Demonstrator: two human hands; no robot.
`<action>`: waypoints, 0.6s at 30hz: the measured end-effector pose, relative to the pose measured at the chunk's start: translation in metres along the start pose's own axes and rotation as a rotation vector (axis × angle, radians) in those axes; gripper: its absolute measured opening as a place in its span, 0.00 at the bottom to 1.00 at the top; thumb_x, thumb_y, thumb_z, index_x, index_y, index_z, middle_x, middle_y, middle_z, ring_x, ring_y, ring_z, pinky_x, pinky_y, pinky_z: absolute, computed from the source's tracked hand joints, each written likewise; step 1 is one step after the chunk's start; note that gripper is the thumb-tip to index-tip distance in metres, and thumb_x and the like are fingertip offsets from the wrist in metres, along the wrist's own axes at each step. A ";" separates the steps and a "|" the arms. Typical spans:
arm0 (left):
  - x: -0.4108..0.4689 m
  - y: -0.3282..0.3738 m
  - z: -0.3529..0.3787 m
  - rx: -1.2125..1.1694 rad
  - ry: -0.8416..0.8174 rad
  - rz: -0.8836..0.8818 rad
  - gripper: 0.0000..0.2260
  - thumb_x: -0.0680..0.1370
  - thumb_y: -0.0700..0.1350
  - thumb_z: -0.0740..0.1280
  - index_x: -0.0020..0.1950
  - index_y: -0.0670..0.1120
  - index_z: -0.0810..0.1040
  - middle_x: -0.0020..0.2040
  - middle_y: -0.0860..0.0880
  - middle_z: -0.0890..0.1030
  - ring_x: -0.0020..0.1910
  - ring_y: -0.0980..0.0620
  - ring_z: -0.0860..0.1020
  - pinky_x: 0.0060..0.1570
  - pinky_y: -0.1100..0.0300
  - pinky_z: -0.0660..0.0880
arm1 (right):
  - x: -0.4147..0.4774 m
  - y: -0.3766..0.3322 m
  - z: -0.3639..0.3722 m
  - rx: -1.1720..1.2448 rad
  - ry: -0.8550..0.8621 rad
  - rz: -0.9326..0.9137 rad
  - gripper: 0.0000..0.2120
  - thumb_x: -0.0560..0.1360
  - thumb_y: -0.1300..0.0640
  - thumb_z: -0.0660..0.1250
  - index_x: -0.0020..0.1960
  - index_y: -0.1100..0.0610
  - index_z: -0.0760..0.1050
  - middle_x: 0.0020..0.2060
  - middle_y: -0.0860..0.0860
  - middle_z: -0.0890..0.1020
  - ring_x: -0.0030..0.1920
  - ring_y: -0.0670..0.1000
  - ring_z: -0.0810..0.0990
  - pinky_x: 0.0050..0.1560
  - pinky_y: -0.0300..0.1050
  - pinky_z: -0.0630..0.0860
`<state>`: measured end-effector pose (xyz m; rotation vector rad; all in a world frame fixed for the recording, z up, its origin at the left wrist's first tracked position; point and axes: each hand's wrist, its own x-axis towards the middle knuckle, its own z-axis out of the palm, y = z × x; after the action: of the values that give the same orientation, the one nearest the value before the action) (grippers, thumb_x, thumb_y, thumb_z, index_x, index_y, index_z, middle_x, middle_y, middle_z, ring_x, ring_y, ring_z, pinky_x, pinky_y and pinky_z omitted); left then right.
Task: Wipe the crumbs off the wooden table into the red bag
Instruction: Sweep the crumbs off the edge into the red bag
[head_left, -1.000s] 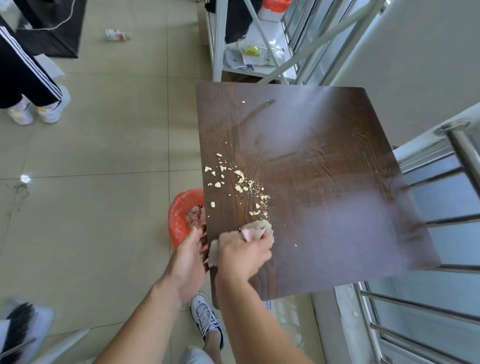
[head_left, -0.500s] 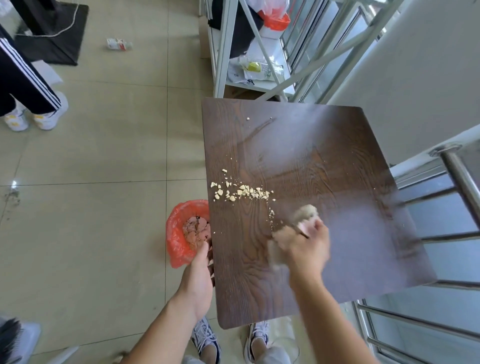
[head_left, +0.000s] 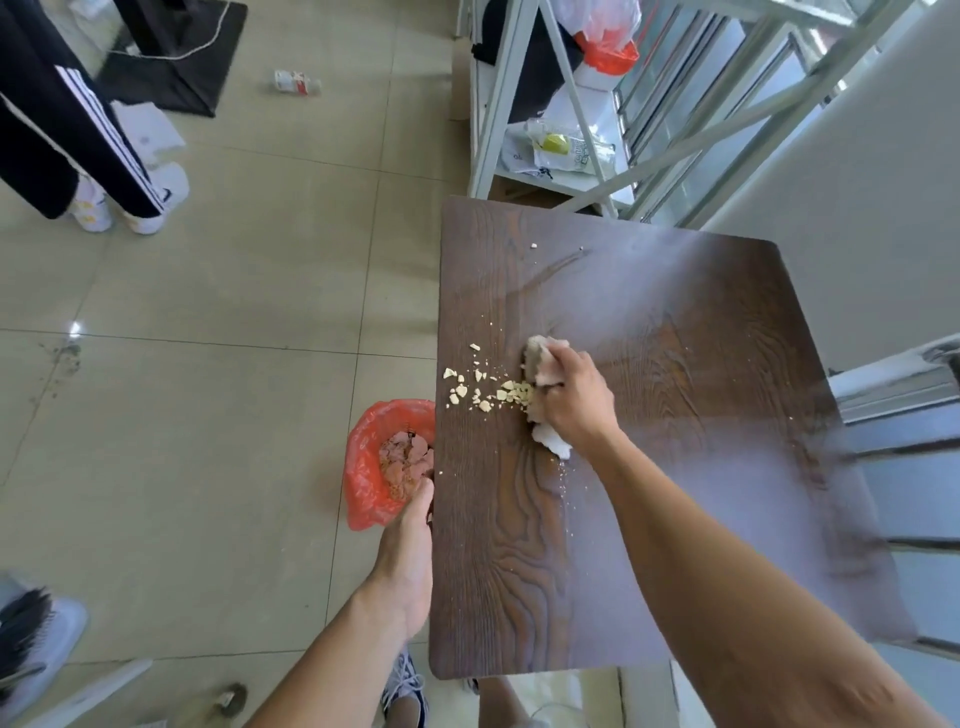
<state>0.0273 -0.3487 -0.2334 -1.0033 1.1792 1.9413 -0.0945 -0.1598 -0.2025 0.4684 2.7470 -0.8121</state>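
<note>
The dark wooden table (head_left: 675, 467) fills the right half of the head view. Pale crumbs (head_left: 488, 389) lie in a loose line near its left edge, with one stray crumb (head_left: 533, 245) farther back. My right hand (head_left: 571, 400) is shut on a crumpled white cloth (head_left: 540, 358), pressed on the table right beside the crumbs. The red bag (head_left: 369, 478) hangs open just below the table's left edge with crumbs inside it. My left hand (head_left: 408, 561) grips the bag's near rim against the table edge.
A white metal shelf frame (head_left: 519, 104) with bags stands behind the table. A steel railing (head_left: 909, 395) runs along the right. Another person's legs (head_left: 78, 130) stand at the far left on the tiled floor. My shoes (head_left: 405, 691) show under the table's near edge.
My right hand with the cloth moved from the table's near left edge out to the right, then back left against the crumbs, bunching them into a line. The left hand stayed at the bag.
</note>
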 end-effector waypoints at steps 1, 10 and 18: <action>0.005 0.001 0.000 0.007 0.000 0.017 0.23 0.80 0.60 0.60 0.69 0.51 0.79 0.67 0.47 0.82 0.67 0.46 0.78 0.66 0.43 0.73 | 0.006 -0.008 0.000 -0.008 -0.030 -0.047 0.27 0.72 0.57 0.57 0.70 0.49 0.72 0.61 0.55 0.77 0.59 0.60 0.77 0.55 0.54 0.70; 0.005 0.001 0.025 0.133 0.010 0.107 0.17 0.83 0.41 0.57 0.54 0.54 0.85 0.56 0.52 0.86 0.59 0.50 0.81 0.63 0.49 0.75 | 0.022 -0.037 0.014 -0.067 -0.078 -0.263 0.22 0.73 0.64 0.61 0.67 0.53 0.73 0.53 0.54 0.75 0.52 0.60 0.77 0.44 0.48 0.66; 0.001 0.002 0.029 0.162 0.027 0.088 0.16 0.80 0.45 0.58 0.56 0.53 0.85 0.58 0.44 0.85 0.60 0.41 0.81 0.65 0.39 0.74 | 0.016 -0.051 0.028 -0.081 -0.128 -0.301 0.21 0.73 0.64 0.63 0.65 0.54 0.75 0.48 0.51 0.71 0.47 0.60 0.76 0.42 0.49 0.67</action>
<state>0.0174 -0.3228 -0.2247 -0.9079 1.3932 1.8696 -0.1239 -0.2125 -0.2059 -0.0148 2.7524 -0.7619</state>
